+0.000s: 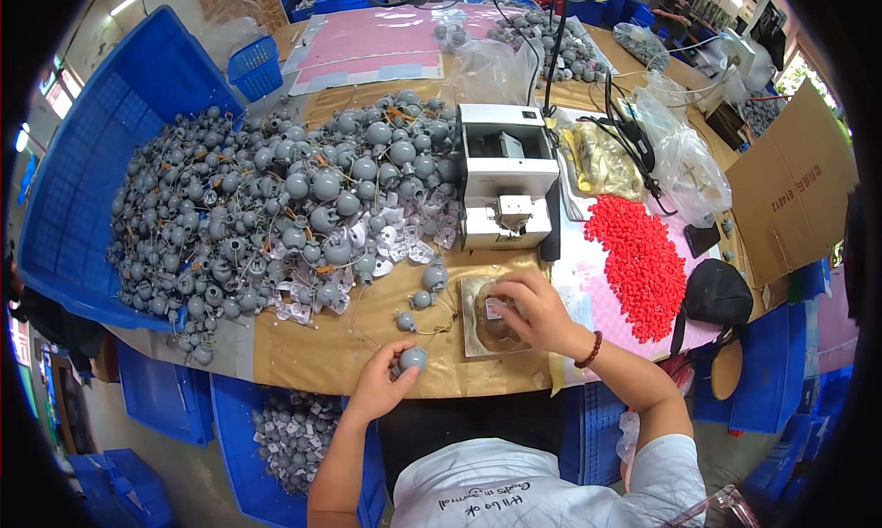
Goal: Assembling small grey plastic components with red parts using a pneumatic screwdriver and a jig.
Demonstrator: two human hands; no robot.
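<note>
My left hand (384,377) is closed round a grey ball-shaped part (412,359) near the table's front edge. A thin cord with smaller grey balls (422,299) lies just beyond it. My right hand (535,309) is over a square metal plate (475,344) with a rounded brown piece (489,333) on it. Its fingers are bent together by a small white and red piece (496,308); whether they grip it or something else is hidden. Behind the plate stands a white machine (507,174) with an opening and a small block on its front.
A large heap of grey balls with cords (276,184) spills from a tilted blue bin (69,243) on the left. White plastic pieces (400,237) lie before the machine. Small red parts (634,262), a black pouch (718,292) and a cardboard sheet (795,188) are on the right.
</note>
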